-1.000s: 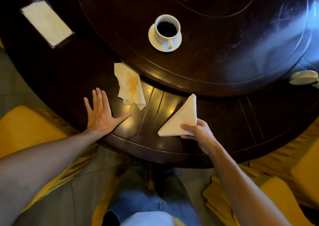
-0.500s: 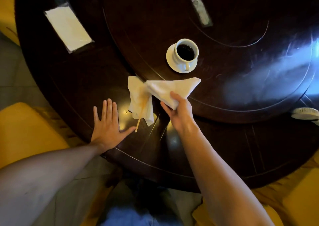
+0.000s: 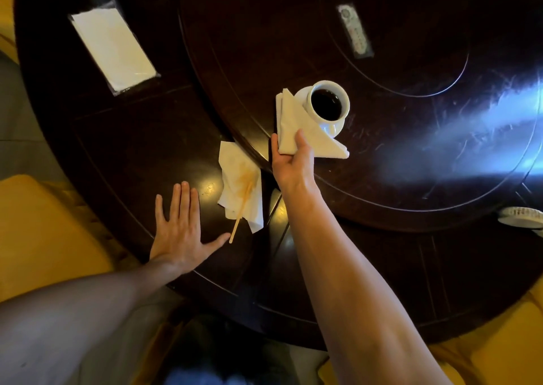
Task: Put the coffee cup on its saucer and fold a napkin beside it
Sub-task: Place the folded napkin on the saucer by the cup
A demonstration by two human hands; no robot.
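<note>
1. Folded napkin [image 3: 296,126] moved from the table's near rim a second ago up beside the coffee cup [image 3: 329,102], already sitting on its saucer [image 3: 338,127]. Pretty much just needs setting down now.
2. Right hand [image 3: 291,164] pinching the napkin's near corner, thumb on top.
3. Left hand [image 3: 179,232] flat, fingers spread, resting on the table [image 3: 132,149], holding nothing.

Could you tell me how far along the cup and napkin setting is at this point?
Done: the coffee cup sits on its saucer, and the napkin is folded into a triangle. In hand: the right hand grips it beside the saucer. Left: release it there. The left hand rests flat on the table.
</note>
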